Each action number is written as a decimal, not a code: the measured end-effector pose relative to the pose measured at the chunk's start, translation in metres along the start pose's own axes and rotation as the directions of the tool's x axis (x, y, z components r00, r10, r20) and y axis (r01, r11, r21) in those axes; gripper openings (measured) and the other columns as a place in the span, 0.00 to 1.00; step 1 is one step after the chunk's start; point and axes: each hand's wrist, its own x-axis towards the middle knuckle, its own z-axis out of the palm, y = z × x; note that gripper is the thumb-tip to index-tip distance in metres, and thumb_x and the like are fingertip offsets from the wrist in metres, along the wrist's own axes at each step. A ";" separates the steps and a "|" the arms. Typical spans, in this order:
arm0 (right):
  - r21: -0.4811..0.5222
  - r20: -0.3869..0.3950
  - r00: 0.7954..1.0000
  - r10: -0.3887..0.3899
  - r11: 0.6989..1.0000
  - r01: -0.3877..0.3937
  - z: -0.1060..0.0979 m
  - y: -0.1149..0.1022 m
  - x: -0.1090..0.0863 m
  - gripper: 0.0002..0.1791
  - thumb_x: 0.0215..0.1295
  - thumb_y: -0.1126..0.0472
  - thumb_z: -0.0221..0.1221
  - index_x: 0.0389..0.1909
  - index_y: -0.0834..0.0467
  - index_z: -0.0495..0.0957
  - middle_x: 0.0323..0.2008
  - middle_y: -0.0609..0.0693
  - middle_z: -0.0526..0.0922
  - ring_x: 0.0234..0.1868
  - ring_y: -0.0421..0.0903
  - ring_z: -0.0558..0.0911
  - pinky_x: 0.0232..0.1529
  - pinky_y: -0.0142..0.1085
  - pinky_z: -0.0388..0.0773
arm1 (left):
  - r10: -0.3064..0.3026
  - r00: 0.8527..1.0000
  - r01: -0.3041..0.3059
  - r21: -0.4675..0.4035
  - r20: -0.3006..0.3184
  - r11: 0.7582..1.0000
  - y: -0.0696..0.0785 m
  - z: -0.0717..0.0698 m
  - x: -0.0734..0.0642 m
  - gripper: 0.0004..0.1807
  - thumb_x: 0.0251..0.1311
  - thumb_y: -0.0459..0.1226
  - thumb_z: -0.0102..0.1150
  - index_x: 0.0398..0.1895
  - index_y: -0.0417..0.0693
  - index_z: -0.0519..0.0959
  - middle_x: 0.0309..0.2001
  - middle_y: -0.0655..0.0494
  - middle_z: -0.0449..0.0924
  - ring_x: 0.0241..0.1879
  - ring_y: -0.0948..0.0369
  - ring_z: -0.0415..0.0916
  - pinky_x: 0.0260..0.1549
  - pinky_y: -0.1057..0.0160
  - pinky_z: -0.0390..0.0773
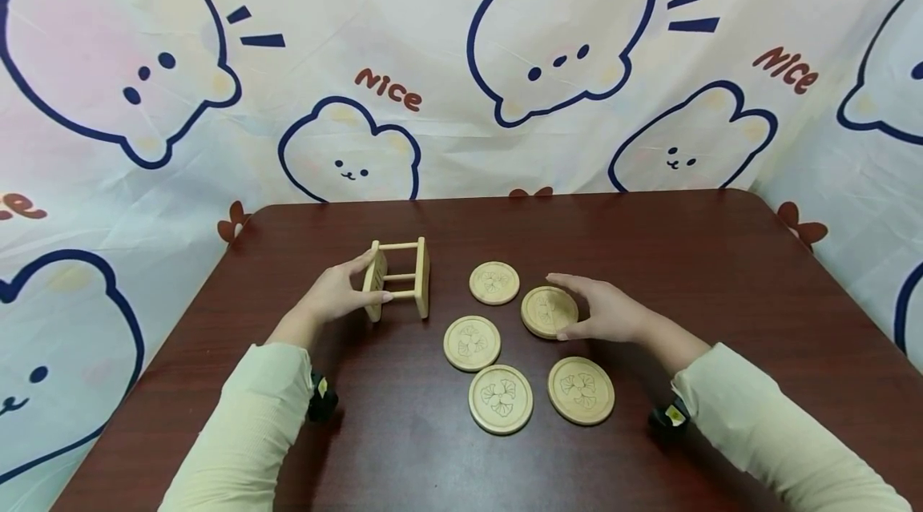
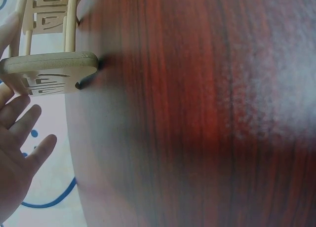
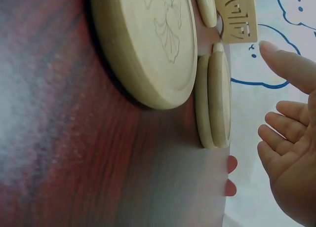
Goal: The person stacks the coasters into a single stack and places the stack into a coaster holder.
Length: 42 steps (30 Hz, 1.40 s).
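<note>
In the head view, with the coasters (image 1: 472, 343) as clock centre, one rack (image 1: 422, 280) stands at ten o'clock, its side pinched by the left hand (image 1: 334, 296). Near two o'clock, the right hand (image 1: 606, 310) spreads around a stack (image 1: 549, 311); contact I cannot tell. I judge the step is taking this stack; next calls for closing on its rim.

Left wrist view: three fingers are off the rack.

Right wrist view: two coasters form the stack, so six altogether.

The left wrist view crops the wooden rack (image 2: 48, 62).
</note>
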 end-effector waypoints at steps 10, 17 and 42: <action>0.001 0.008 0.999 -0.039 0.999 0.039 -0.001 -0.005 -0.018 0.44 0.42 0.54 0.67 0.61 0.61 0.58 0.59 0.56 0.62 0.59 0.52 0.60 0.54 0.48 0.57 | -0.011 1.000 0.011 -0.021 0.006 1.000 0.001 0.000 0.000 0.53 0.36 0.61 0.60 0.66 0.53 0.49 0.63 0.46 0.51 0.51 0.51 0.62 0.49 0.50 0.61; 0.000 0.024 0.998 -0.063 0.998 0.063 0.000 -0.009 -0.031 0.43 0.43 0.55 0.66 0.61 0.60 0.58 0.59 0.56 0.61 0.59 0.52 0.60 0.54 0.48 0.58 | -0.012 1.000 0.012 0.002 0.007 1.000 0.000 0.001 0.001 0.53 0.36 0.62 0.59 0.66 0.52 0.49 0.64 0.46 0.50 0.59 0.49 0.53 0.50 0.49 0.60; 0.035 0.093 0.990 -0.108 0.994 0.105 0.022 -0.017 -0.062 0.40 0.41 0.55 0.67 0.57 0.61 0.63 0.54 0.48 0.68 0.56 0.47 0.65 0.52 0.43 0.61 | -0.007 1.000 0.007 0.006 0.003 1.000 0.001 0.000 0.000 0.54 0.36 0.63 0.58 0.66 0.52 0.48 0.63 0.46 0.51 0.59 0.49 0.52 0.50 0.48 0.59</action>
